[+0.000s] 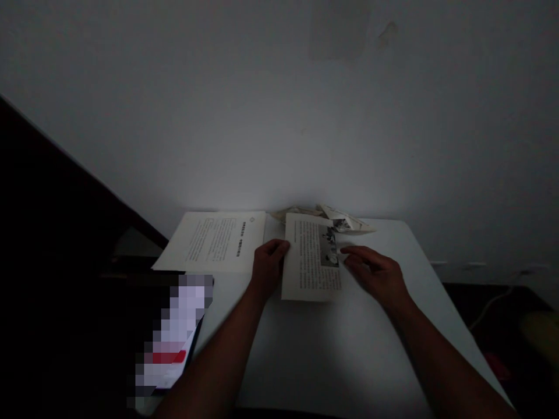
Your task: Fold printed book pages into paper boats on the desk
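A printed sheet of paper [310, 262] with a black-and-white picture on its right side is held up at a slight tilt over the white table. My left hand [271, 262] grips its left edge between thumb and fingers. At the sheet's right edge is my right hand [375, 273], its index finger stretched out and the thumb below it; I see nothing held there. Just behind the sheet lie folded paper shapes, like paper boats: one on the right [345, 221] and one on the left [288, 212], the latter partly hidden by the sheet.
Flat printed pages [218, 238] lie at the table's back left. A phone with a lit, blurred screen [179, 331] rests at the left edge, beside my left forearm. The white table [332, 361] stands against a grey wall [279, 116]. A cable [491, 302] runs at the right.
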A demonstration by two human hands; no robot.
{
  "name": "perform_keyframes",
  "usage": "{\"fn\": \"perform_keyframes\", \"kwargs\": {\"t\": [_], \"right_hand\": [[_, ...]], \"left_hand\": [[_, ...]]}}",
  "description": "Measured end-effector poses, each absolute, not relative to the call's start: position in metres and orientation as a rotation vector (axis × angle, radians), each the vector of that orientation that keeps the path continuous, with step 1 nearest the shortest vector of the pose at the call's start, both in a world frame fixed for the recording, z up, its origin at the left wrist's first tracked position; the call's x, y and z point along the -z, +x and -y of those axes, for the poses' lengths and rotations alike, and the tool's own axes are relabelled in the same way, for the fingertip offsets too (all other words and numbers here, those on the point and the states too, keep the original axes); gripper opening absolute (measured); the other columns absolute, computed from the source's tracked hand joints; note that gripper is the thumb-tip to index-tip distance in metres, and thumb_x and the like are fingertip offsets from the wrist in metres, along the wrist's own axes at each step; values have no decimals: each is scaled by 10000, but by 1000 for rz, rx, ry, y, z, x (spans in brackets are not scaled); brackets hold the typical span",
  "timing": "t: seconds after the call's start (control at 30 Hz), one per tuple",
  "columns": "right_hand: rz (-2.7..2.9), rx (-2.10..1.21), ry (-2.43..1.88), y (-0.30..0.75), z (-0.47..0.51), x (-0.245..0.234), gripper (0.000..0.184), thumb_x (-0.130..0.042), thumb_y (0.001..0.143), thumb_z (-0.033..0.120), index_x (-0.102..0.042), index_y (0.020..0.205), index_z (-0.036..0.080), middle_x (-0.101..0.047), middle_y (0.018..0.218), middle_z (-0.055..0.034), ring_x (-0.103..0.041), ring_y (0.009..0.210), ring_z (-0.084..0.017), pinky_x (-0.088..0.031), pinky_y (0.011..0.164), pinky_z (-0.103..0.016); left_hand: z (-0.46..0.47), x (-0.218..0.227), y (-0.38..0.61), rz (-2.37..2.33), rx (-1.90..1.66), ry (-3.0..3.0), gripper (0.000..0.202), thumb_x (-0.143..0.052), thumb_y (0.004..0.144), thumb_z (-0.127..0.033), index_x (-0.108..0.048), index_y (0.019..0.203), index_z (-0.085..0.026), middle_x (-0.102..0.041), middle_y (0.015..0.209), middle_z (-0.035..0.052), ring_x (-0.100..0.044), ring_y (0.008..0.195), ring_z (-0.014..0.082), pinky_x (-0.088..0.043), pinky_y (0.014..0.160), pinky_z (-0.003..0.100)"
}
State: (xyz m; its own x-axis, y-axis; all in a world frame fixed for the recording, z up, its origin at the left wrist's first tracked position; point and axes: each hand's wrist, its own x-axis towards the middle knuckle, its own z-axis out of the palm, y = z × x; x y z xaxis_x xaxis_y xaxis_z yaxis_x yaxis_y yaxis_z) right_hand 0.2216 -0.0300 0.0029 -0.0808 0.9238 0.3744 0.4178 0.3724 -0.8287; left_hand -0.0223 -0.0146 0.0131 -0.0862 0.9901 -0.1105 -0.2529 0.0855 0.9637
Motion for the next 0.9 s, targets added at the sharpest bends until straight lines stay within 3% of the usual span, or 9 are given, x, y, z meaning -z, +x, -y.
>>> {"fn": "perform_keyframes", "kwargs": {"t": [0.17,0.3,0.43,0.57,0.63,0.73,0.8,0.9], "right_hand": [[1755,-620,-1147,221,27,-2,226,-630,789,291,-687,1001,235,-656,905,-39,-611,724,-145,-523,708,-299],[1707,-660,-1122,223,27,3,315,-644,756,258,-679,1068,246,-665,1015,-55,-638,853,-175,-519,805,-329],[1625,-747,-1096,224,28,4,262,-668,700,224,-729,954,241,-664,1085,-73,-625,1005,-218,-506,858,-344],[1476,-812,-1082,224,29,0,210,-702,669,213,-744,872,243,-673,1057,-73,-646,951,-214,-524,813,-330],[1436,-842,-1073,225,30,-1,199,-706,674,216,-742,868,244,-672,1053,-72,-654,904,-206,-533,769,-319],[1408,-869,-1074,227,29,0,194,-709,683,237,-737,875,235,-669,1048,-78,-651,892,-208,-534,755,-324],[1394,-884,-1066,228,28,1,193,-714,685,256,-736,875,231,-667,1057,-82,-650,912,-214,-535,764,-331],[1399,-909,-1056,228,28,3,183,-713,691,268,-738,869,233,-667,1066,-83,-653,919,-218,-537,773,-338]], "left_hand": [[16,-16,-22,-1019,-1309,748,226,-707,673,-344,-628,724,-139,-628,647,-2,-568,569,122,-459,585,269],[17,-16,-20,-1006,-1263,723,241,-722,648,-342,-610,696,-135,-618,609,-3,-573,545,129,-458,567,276],[17,-14,-18,-1033,-1200,809,253,-706,662,-359,-604,682,-128,-610,596,-3,-559,523,122,-426,530,251],[18,-14,-18,-962,-1241,907,230,-582,772,-364,-616,816,-140,-622,631,-1,-571,566,123,-421,539,233],[20,-16,-19,-931,-1240,948,299,-584,766,-314,-580,1032,-175,-653,686,-4,-589,586,128,-434,548,232],[25,-17,-19,-878,-1172,1093,562,-644,724,-242,-466,1257,-226,-696,860,32,-640,708,156,-492,631,269],[28,-17,-19,-829,-1126,1197,591,-669,713,-237,-482,1274,-235,-689,992,69,-654,848,195,-518,734,327],[31,-17,-17,-826,-1087,1309,515,-732,655,-233,-606,1154,-221,-676,1059,85,-646,949,239,-519,827,391]]}}
